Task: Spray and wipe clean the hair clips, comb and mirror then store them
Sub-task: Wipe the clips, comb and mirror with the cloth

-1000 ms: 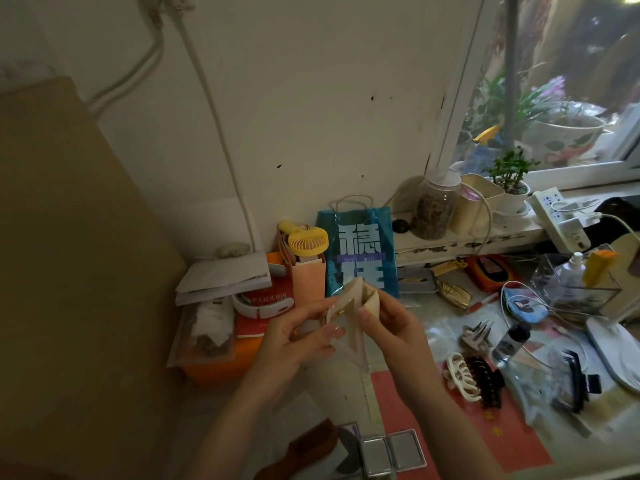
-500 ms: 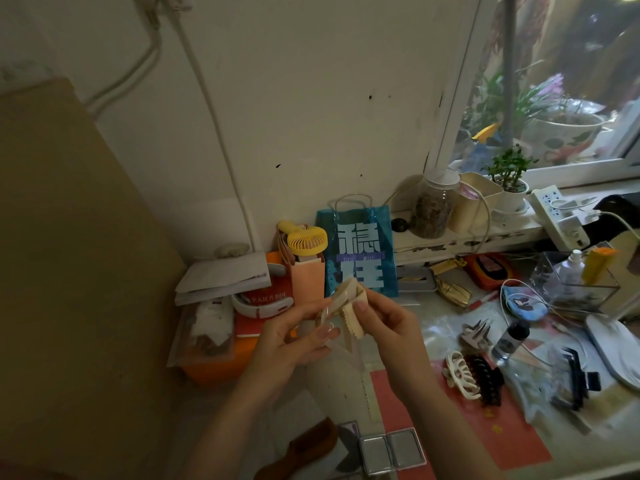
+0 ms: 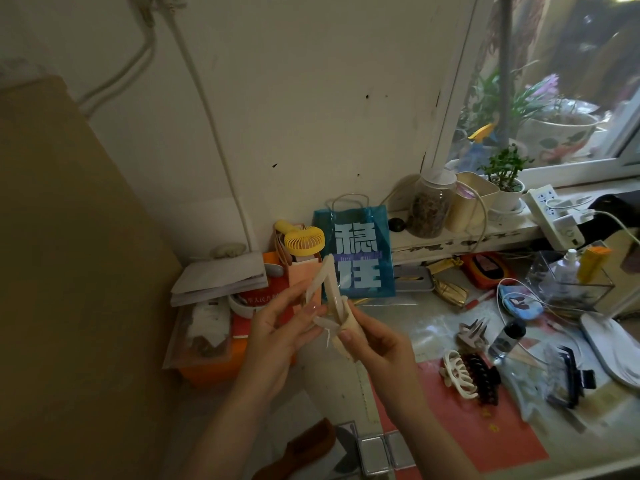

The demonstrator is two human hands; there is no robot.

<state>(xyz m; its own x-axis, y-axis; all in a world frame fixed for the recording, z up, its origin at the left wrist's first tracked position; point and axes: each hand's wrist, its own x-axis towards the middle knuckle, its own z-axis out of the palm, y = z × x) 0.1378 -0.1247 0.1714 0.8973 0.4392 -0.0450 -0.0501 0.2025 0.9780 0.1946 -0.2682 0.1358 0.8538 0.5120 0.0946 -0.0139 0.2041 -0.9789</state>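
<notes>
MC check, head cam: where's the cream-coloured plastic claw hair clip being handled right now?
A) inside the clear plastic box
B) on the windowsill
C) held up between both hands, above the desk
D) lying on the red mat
C: the cream-coloured plastic claw hair clip is lifted in front of the blue gift bag, with the left hand and right hand both gripping it, clear of the red mat.

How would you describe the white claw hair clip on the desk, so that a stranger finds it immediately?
Start at the red paper mat lying on the desk right of the hands. At its upper right edge two claw clips lie touching. The white plastic claw hair clip is the left one, with pale looped teeth; its neighbour, the black claw hair clip, is dark.
</notes>
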